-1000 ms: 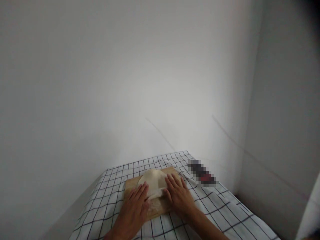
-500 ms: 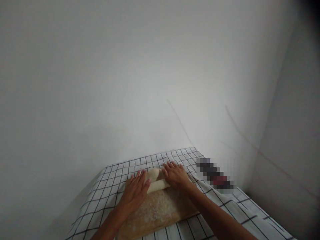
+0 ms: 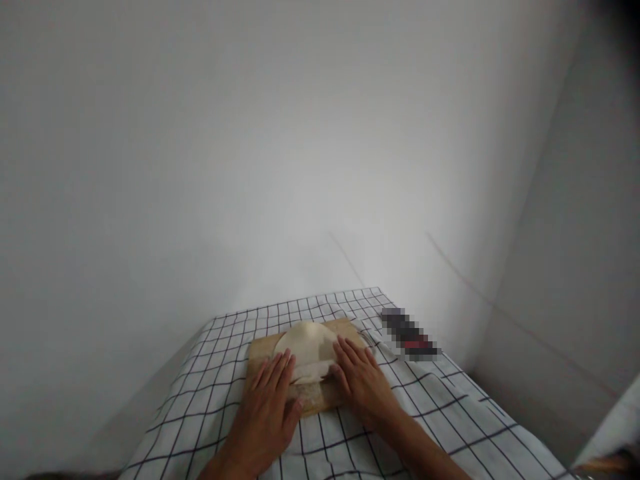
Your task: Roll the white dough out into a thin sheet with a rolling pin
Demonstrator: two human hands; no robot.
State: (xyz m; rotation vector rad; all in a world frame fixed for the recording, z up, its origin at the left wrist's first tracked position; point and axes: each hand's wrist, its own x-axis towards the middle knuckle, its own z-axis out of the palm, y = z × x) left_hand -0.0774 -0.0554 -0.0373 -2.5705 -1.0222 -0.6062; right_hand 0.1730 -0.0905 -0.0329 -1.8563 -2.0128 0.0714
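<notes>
A pale sheet of dough (image 3: 306, 341) lies on a floured wooden board (image 3: 315, 400). Its far side is flat and rounded, while the near side forms a thick roll (image 3: 313, 373) running crosswise. Whether a rolling pin is inside this roll cannot be made out. My left hand (image 3: 267, 403) rests palm down at the roll's left end, fingers stretched out and thumb apart. At the opposite end, my right hand (image 3: 363, 383) also lies flat, its fingertips reaching onto the dough's right edge. The hands hide both ends of the roll.
A white cloth with a dark grid (image 3: 200, 400) covers the table. On its right side lies a blurred-out dark and red object (image 3: 410, 335). A pale wall (image 3: 300, 167) stands behind the table, meeting another wall at the right.
Both hands have come back toward me from the board's far part. More of the dough now lies flat beyond the roll. The camera view has shifted somewhat.
</notes>
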